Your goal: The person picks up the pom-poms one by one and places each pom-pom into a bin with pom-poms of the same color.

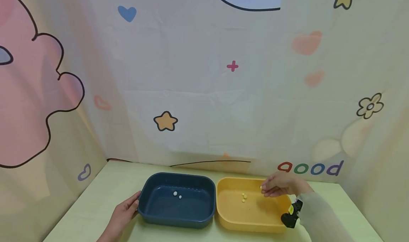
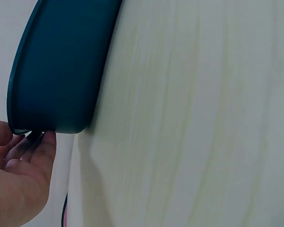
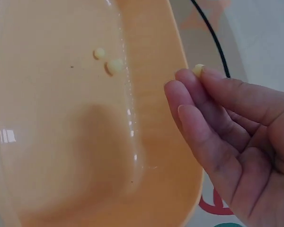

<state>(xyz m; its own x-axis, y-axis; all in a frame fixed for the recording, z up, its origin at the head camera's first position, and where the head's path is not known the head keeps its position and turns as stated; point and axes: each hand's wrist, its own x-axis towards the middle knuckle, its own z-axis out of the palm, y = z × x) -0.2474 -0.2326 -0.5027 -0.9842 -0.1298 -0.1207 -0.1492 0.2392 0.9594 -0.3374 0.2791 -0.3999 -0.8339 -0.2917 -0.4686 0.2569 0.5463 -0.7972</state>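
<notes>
A: Head view, lower right. What could go wrong?

B: Right hand (image 1: 282, 184) above the far right of the yellow tray (image 1: 252, 226), its grip pinching a small yellow ball (image 1: 261, 187). Risk: a slip, since only the fingertips hold something so tiny. Dropped, it could roll in among the loose yellow balls (image 1: 245, 197) or bounce over the rim onto the worktop (image 1: 83, 213).

A: Lower left?

B: Left hand (image 1: 125, 210) at the left end of the blue tray (image 1: 166, 207). A tug could set the two white balls (image 1: 175, 193) inside rolling.

A: Left wrist view?

B: Left edge of frame: grip pinches the tray's rim at one end. Lifting from there could tilt it. Tray wall smooth, deep blue, rounded at the corner.

A: Right wrist view?

B: Right of centre: ball between thumb and forefinger, close to the rim in this view. A late release might land it outside. Looks pale yellow, seemingly rounded, part-hidden by fingers; texture too small to tell.
</notes>
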